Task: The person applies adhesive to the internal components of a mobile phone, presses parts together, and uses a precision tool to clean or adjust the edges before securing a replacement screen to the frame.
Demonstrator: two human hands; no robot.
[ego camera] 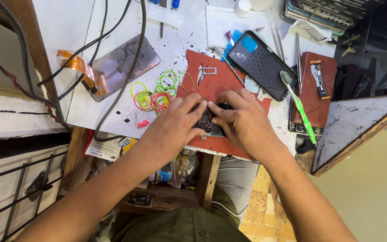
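Phone [208,123] lengthwise toward the person

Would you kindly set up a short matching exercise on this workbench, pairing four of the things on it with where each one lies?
Things:
1. small dark device
2. toothbrush
3. rubber bands
4. black phone case

Places:
A. in a loose pile on the white top, beyond the left hand
B. across the brown pouch, at the right side
C. under the fingertips of both hands, on the red mat
D. face down beyond the right hand, past the mat's far edge

Pairs: 1-C, 2-B, 3-A, 4-D
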